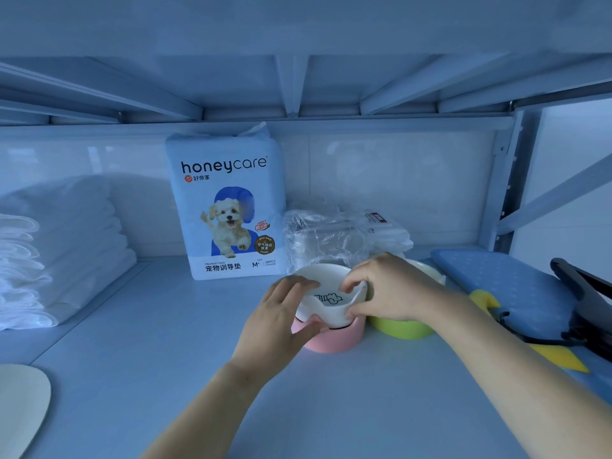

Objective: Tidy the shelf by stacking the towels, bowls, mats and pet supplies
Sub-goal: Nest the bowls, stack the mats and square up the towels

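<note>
On the shelf (165,326) ahead, the white bowl (326,276) sits nested in the pink bowl (334,341); your left hand (281,316) and right hand (394,289) grip its rim from opposite sides, the green bowl (402,329) just beside your right.

"honeycare", "M+", "38PCS" on pad pack (228,207)

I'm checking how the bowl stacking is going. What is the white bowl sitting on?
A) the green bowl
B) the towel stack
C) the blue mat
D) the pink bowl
D: the white bowl, gripped by the left hand and right hand, sits directly on top of the pink bowl. The green bowl stands beside them.
</note>
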`<state>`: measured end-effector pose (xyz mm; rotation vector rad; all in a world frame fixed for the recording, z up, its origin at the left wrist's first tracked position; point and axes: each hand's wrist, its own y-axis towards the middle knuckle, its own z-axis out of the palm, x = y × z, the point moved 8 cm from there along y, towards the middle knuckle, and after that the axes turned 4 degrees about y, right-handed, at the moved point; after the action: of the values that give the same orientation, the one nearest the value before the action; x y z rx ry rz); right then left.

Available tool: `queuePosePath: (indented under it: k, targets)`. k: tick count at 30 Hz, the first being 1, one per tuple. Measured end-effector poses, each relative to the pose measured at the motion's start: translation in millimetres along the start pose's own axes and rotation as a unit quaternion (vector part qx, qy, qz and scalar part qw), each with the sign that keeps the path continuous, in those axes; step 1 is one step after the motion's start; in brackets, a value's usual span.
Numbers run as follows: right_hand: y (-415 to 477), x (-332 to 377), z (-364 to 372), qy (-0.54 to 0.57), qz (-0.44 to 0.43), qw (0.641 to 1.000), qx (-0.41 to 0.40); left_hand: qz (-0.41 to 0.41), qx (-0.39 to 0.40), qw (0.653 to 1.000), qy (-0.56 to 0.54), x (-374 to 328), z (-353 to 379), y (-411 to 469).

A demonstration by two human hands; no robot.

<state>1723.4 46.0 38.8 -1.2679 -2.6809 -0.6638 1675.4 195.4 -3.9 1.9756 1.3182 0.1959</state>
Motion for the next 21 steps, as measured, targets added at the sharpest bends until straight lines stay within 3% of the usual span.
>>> queuePosePath:
  k: [6,21]
  targets:
    - [-5,9,20,-0.053,-0.01,0.998,0.019,0.036,0.035,0.999,-0.004,-9,2,0]
    - [-21,15,34,-0.132,-0.019,0.991,-0.029,0.009,0.02,1.0,-0.004,0,9,-2]
